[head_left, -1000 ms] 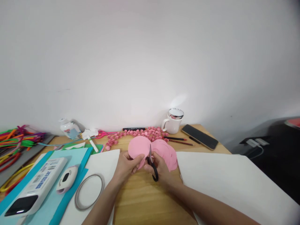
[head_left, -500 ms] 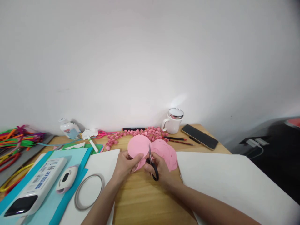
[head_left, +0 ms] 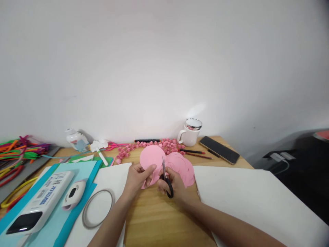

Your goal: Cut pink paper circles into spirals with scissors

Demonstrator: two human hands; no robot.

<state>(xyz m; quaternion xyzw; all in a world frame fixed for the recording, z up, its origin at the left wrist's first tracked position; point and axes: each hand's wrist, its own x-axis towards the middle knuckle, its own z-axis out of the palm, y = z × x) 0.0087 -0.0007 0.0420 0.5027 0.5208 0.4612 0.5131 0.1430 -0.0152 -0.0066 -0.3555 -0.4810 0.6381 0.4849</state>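
Observation:
My left hand (head_left: 138,178) pinches a pink paper circle (head_left: 151,158) and holds it above the wooden table (head_left: 156,216). My right hand (head_left: 174,187) grips black-handled scissors (head_left: 166,179), whose blades point up into the circle's right edge. Behind my right hand lies a pile of more pink paper circles (head_left: 183,167). A scatter of small pink paper rosettes (head_left: 149,146) lies beyond the pile, near the wall.
White sheets lie at right (head_left: 246,195) and left (head_left: 108,185). Left: blue paper (head_left: 77,171), a white box (head_left: 43,202), a small white device (head_left: 72,195), a wire ring (head_left: 99,208), coloured pipe cleaners (head_left: 17,154). Back: a mug (head_left: 191,132), phone (head_left: 218,150), pencils (head_left: 195,153), marker (head_left: 146,140).
My left hand has turned and lifted the pink circle slightly, fingers sliding up its face. The scissors have shifted a little with it.

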